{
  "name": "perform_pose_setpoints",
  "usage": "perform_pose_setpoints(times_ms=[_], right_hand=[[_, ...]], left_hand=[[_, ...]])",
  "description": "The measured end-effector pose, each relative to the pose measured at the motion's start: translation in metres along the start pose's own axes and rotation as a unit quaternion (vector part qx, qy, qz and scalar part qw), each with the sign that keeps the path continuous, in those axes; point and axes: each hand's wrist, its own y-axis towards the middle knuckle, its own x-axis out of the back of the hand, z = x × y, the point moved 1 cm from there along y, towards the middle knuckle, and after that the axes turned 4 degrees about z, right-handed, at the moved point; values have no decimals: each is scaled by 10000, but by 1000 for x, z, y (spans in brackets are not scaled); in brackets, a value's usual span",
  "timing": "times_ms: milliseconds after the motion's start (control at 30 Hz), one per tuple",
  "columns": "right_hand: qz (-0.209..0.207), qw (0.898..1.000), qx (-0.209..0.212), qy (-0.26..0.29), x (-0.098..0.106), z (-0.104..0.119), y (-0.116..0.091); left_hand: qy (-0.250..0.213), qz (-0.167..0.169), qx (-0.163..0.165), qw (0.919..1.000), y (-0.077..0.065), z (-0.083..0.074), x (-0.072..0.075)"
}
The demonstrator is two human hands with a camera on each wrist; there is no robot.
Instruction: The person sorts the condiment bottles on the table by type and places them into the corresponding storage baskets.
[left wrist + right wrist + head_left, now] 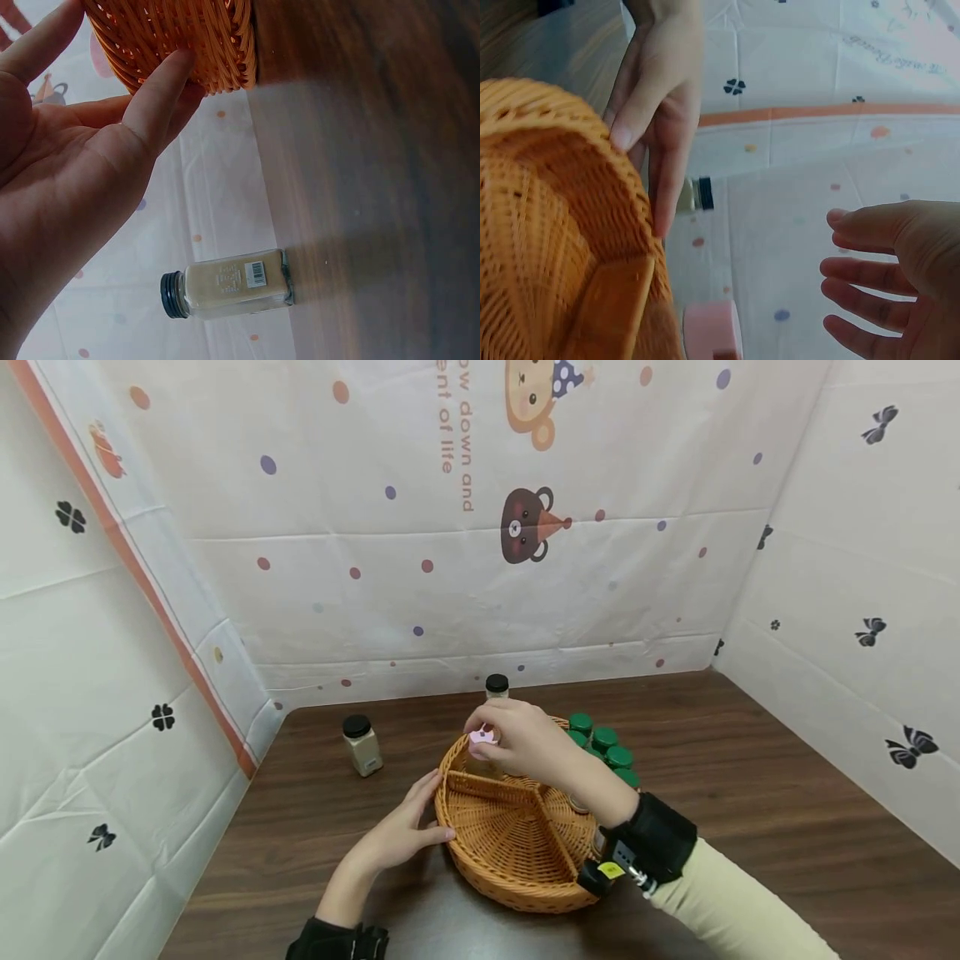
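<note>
My left hand [401, 835] rests against the left side of a round wicker basket [517, 897], its fairly straight fingers along the outer wall and its thumb near the rim. In the left wrist view, those fingers [161, 97] touch the weave. Over the basket's far-left compartment is my right hand [528, 743], beside a jar's pink lid [482, 739]. The right wrist view shows the right hand's fingers [866, 274] spread apart, away from the pink lid [709, 330] and holding nothing. The jar's body is mostly hidden.
A glass jar [363, 747] with a black lid stands left of the basket. Another black-lidded jar [497, 685] is behind it. Several green-lidded jars [603, 739] cluster at the basket's right side. Wicker dividers [491, 787] split the basket. Printed cloth surrounds the wooden table [675, 718].
</note>
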Motion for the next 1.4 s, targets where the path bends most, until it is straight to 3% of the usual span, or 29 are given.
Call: perform_pose_setpoints(times_ms=[300, 700, 1400], right_hand=[[112, 9995, 186, 209, -20, 17, 27], [384, 9981, 97, 471, -36, 25, 55], [741, 9966, 187, 317, -62, 45, 109]], left_hand=[[-49, -2, 57, 10000, 0, 1, 0], [16, -27, -20, 10000, -3, -2, 2], [63, -31, -162, 9998, -3, -2, 3]])
